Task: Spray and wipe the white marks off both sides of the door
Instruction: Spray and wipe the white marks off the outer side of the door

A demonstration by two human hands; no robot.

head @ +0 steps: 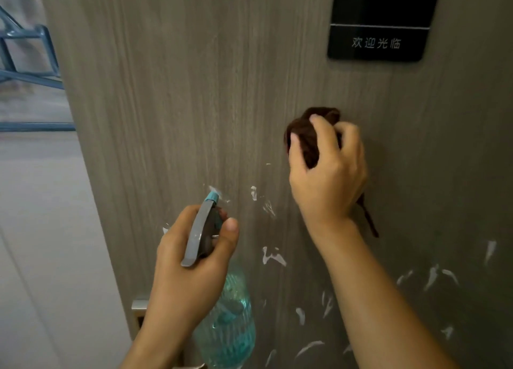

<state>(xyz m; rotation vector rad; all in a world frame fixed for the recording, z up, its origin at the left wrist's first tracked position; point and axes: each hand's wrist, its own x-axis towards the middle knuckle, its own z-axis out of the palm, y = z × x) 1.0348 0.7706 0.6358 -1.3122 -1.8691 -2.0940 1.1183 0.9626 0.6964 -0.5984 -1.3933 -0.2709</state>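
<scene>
Both our hands are busy: our right hand (pixel 327 174) bunches a brown cloth (pixel 308 135) against the door (pixel 180 91), fingers curled round it, while our left hand (pixel 191 257) grips the spray bottle (pixel 230 321). White marks (pixel 273 256) lie below and between our fingers, under a black sign (pixel 380 22).

black door plaque (pixel 380 19), "欢迎光临", cut-off digits

Two hands (pixel 327 174), one spray bottle (pixel 227 313), one brown cloth (pixel 308 138), one door (pixel 180 91), one sign (pixel 380 19).
</scene>
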